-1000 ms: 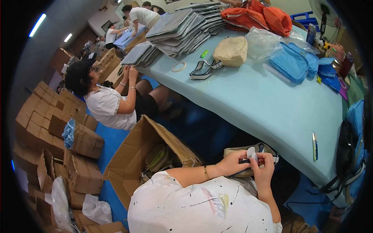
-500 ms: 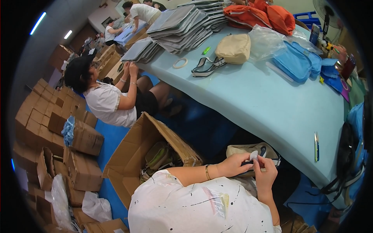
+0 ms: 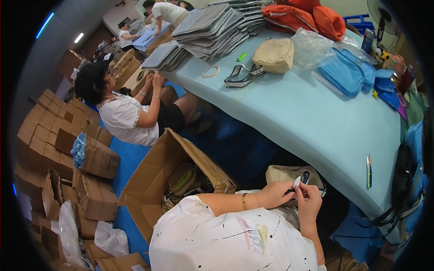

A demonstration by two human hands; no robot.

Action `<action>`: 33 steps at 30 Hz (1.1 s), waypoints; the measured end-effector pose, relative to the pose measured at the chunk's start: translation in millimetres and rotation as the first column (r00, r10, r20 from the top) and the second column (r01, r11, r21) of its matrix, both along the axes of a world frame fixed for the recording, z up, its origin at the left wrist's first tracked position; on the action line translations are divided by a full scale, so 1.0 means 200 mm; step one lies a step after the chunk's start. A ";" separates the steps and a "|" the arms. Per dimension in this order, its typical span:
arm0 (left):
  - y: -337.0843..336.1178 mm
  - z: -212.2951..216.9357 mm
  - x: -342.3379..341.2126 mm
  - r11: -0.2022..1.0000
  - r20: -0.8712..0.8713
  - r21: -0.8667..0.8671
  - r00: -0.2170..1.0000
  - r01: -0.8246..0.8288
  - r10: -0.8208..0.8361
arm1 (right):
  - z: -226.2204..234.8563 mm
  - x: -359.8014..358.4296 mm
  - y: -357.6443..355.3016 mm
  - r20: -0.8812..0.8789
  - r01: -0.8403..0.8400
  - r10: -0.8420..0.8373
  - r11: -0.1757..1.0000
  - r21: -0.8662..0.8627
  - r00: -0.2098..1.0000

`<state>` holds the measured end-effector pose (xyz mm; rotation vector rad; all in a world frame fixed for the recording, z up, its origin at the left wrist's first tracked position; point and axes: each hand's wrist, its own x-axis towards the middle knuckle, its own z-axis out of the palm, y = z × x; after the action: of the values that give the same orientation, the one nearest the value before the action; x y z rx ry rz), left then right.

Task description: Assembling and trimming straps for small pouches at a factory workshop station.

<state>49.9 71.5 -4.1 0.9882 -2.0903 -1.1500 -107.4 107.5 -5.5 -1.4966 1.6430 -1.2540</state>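
Your left hand (image 3: 275, 195) and right hand (image 3: 310, 203) meet over your lap, both pinching a small white tag (image 3: 297, 182) on the beige bag (image 3: 289, 174) just under the table (image 3: 312, 122) edge. Left of you, an open carton (image 3: 158, 189) holds olive-green bags (image 3: 183, 180). The pale blue table carries grey stacks (image 3: 208, 27), another beige pouch (image 3: 273, 55), blue bags (image 3: 346, 72) and a cutter (image 3: 369, 165). Cartons (image 3: 54, 140) line the left side, where another person (image 3: 122, 113) sits.

I note a pale blue surface (image 3: 316, 117), beige pouch (image 3: 291, 174) near, orange bags (image 3: 312, 16) far, brown cardboard box (image 3: 153, 189) left.
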 end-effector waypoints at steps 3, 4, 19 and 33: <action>0.01 -0.01 0.00 1.000 -0.056 -0.007 0.998 0.000 0.000 | -0.01 0.00 0.01 -0.003 -0.006 0.006 1.000 -0.002 1.000; 0.01 0.00 0.01 1.000 -0.057 -0.005 0.998 0.002 -0.003 | -0.01 0.00 0.01 0.004 -0.006 0.006 1.000 -0.010 1.000; -0.10 -0.08 0.06 0.989 -0.144 0.120 0.984 -0.085 0.102 | 0.02 0.02 -0.04 0.374 -0.168 0.158 0.986 -0.005 0.914; -0.04 -0.07 0.01 0.950 -0.181 0.290 0.968 -0.119 0.176 | -0.11 -0.03 -0.08 0.621 -0.248 0.046 0.938 0.243 0.783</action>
<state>51.3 62.9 -18.7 1.0817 -1.6939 -1.4270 -114.2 91.5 -26.7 -0.8710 1.1860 -1.1552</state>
